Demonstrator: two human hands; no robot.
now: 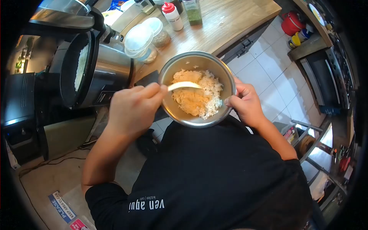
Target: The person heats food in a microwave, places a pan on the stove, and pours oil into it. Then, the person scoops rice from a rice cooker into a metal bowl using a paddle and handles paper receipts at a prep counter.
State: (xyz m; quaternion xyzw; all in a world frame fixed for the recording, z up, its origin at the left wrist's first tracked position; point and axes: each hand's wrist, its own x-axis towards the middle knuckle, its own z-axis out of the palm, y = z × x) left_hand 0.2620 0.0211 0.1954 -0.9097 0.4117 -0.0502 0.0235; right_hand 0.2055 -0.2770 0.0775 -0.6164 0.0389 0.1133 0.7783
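My left hand [134,107] is closed around the handle of a pale, curved spoon [188,84], whose far end rests in or just over the rice. My right hand [246,101] grips the rim of a round metal bowl [168,109] from the right, thumb on the near side of the rim. Inside the bowl lies cooked rice [214,86], partly covered with an orange-brown powder or seasoning [188,102]. The bowl is held in front of my black shirt, tilted so its inside shows. The spoon's tip is hard to make out.
At left stands a rice cooker [115,71] with its lid up and white rice inside. Lidded plastic tubs [140,40] and a red-capped squeeze bottle [172,17] stand on the wooden counter [226,23]. A red bucket [292,23] and a metal rack [316,140] are at right.
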